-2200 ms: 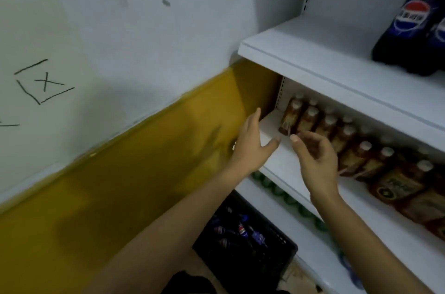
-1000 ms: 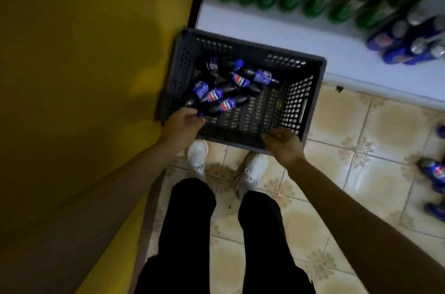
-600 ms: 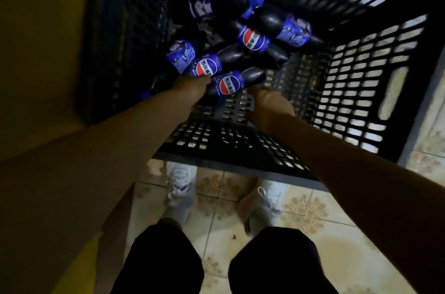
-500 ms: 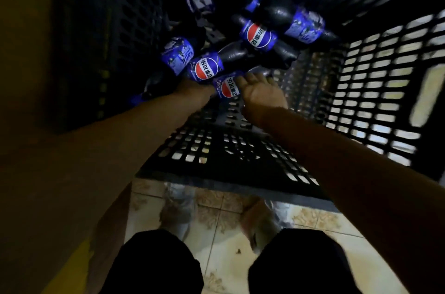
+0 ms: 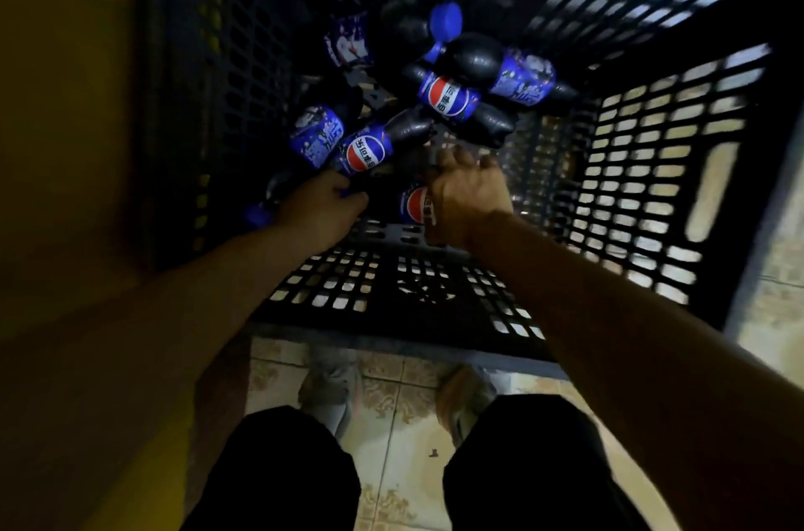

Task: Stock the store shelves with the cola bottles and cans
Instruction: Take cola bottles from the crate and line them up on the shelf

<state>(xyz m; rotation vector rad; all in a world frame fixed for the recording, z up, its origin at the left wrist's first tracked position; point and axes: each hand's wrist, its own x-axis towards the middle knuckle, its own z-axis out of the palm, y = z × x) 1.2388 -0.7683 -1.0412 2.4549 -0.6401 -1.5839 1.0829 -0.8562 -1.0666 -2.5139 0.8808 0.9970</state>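
While both arms were down in the black crate [image 5: 391, 341], all the cola in sight was lying on its side on the crate floor, bunched from the left wall over to the middle. Closest to the left wall was the leftmost bottle [image 5: 315, 134], with a busy blue label. Just beside it, the left hand [image 5: 319, 210] had its fingers curled around the neck end of a second bottle [image 5: 365, 152], with the blue cap poking out toward the near-left corner. Right of that, the right hand [image 5: 467, 200] was wrapped over a third bottle [image 5: 413, 206], fingers hooked round it so only the round logo showed. Further toward the far wall, two more bottles [image 5: 448, 95] lay piled against each other. No cans that I could spot.

My guess is these were full, so a bit hefty for their size and firm rather than squishy. The label sleeve was probably slick, and they'd roll easily. I'd grab around the label waist or the shoulder under the cap, not the cap itself.
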